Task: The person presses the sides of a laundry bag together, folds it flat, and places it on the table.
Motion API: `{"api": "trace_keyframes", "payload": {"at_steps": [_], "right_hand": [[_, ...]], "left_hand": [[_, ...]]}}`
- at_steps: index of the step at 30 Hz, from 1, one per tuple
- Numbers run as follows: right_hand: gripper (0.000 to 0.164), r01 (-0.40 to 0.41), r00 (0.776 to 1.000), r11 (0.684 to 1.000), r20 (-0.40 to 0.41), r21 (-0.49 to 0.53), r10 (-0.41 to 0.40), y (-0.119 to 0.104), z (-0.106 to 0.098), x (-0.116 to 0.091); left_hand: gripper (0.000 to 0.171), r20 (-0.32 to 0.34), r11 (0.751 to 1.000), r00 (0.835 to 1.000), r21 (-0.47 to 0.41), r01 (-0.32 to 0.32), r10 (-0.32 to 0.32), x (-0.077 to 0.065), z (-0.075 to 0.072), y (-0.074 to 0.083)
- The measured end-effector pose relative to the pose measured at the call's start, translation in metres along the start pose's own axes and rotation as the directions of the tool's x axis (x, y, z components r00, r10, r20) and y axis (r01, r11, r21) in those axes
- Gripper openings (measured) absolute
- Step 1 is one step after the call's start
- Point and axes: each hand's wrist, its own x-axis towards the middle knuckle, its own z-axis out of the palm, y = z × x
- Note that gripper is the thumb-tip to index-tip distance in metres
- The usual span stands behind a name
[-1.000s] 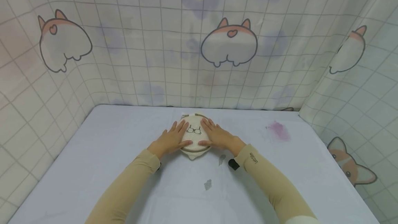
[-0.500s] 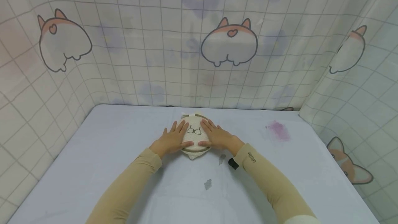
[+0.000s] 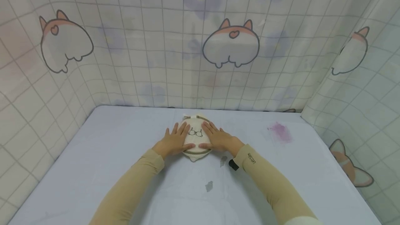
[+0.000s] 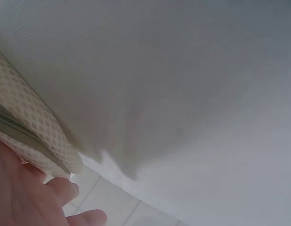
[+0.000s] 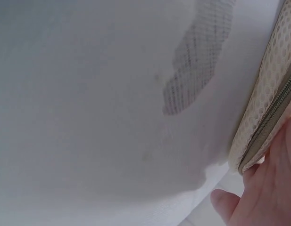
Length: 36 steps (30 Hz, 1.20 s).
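A round, cream mesh laundry bag (image 3: pixel 195 139) with a small line drawing of a bra on top lies near the table's far edge. My left hand (image 3: pixel 173 141) rests flat on its left side, fingers spread and pointing away. From the right, my right hand (image 3: pixel 221 139) lies on it the same way, the two thumbs almost meeting at the front. In the left wrist view a zipper (image 4: pixel 18 125) runs along the bag's side. The right wrist view shows the mesh side (image 5: pixel 265 94) close to my palm.
A white cloth covers the table (image 3: pixel 125 131), with grey patches (image 3: pixel 209 186) in front of the bag and a pink stain (image 3: pixel 281 132) at the right. A patterned curtain (image 3: pixel 150 61) stands behind and at both sides. Something black (image 3: pixel 233 164) shows at the right cuff.
My left hand and sleeve have shifted slightly to the right, its thumb a bit closer to the other. Both hands stay on the bag, which keeps its place.
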Motion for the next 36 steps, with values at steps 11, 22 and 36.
{"api": "trace_keyframes", "payload": {"at_steps": [11,22,36], "right_hand": [[0.094,-0.004,1.0,0.999,-0.005,-0.031,0.004,-0.0009,0.0013,0.0006],[0.093,0.0,1.0,1.0,0.015,-0.01,0.001,-0.0009,0.0005,-0.0002],[0.093,-0.016,0.999,1.0,0.039,0.0,0.016,0.0006,0.003,0.0038]], "left_hand": [[0.089,0.009,1.0,1.0,0.027,0.005,-0.005,-0.0012,-0.0027,0.0024],[0.086,0.024,1.0,1.0,0.008,0.01,-0.011,-0.0047,-0.0063,0.0052],[0.088,0.034,0.999,0.999,-0.02,0.028,-0.027,-0.0001,-0.0011,0.0015]]}}
